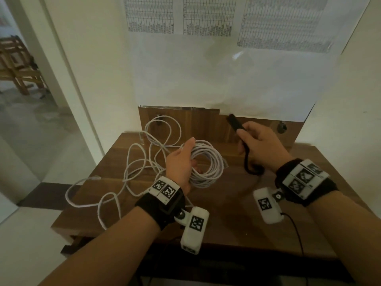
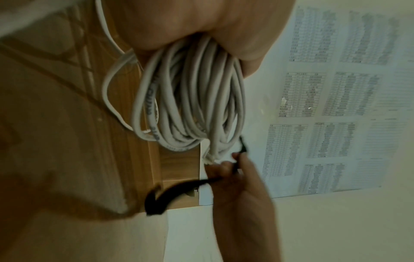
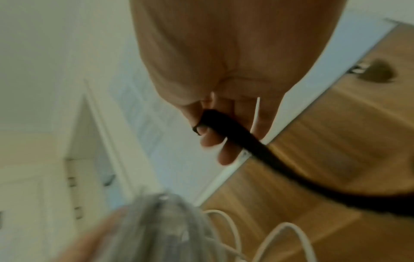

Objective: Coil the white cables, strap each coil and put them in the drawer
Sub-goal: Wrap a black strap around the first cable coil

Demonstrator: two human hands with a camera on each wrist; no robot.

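A coil of white cable (image 1: 208, 164) hangs in my left hand (image 1: 181, 162), held upright above the wooden table (image 1: 226, 213); the fingers curl through its centre. In the left wrist view the coil (image 2: 190, 106) dangles below the palm. My right hand (image 1: 257, 143) grips a black strap (image 1: 237, 124) to the right of the coil; its upper end sticks up past the fingers and its tail (image 1: 251, 168) loops down. The right wrist view shows the strap (image 3: 246, 141) pinched under the thumb. A second white cable (image 1: 134, 166) lies loose and tangled on the table's left side.
The table stands against a wall (image 1: 92, 58) covered by a plastic sheet (image 1: 216, 79) over printed tables. A wooden back panel (image 1: 195, 124) with small knobs rises behind the tabletop. A doorway (image 1: 20, 79) opens at the left. Loose cable loops overhang the table's left edge.
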